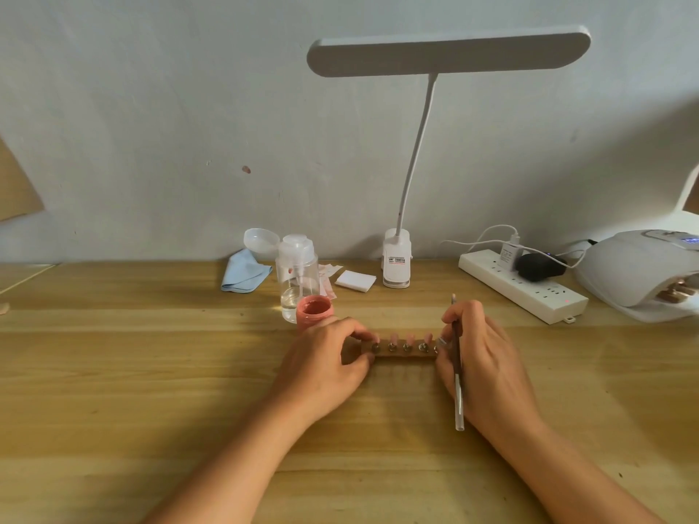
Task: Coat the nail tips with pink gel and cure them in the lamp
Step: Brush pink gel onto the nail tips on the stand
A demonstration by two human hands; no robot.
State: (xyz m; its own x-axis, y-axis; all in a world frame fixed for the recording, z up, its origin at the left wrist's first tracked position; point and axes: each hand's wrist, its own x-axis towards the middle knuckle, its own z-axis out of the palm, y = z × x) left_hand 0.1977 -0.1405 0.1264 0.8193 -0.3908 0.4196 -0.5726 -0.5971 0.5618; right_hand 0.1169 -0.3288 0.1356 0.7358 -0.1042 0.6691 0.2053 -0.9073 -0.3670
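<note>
A brown wooden holder [404, 352] lies on the table with several pink-coated nail tips [410, 339] standing on metal pegs. My left hand [325, 361] grips the holder's left end between fingers and thumb. My right hand [480, 357] grips its right end and also holds a thin brush [457, 376], which runs upright across the fingers. An open jar of pink gel [314, 309] stands just behind my left hand. The white curing lamp [639, 270] sits at the far right, with another holder of tips in its opening.
A clear pump bottle [297, 276], a blue cloth [244, 274], white pads [355, 280] and a clip-on desk lamp [397, 259] line the wall. A white power strip [524, 287] with plugged chargers lies between the desk lamp and the curing lamp.
</note>
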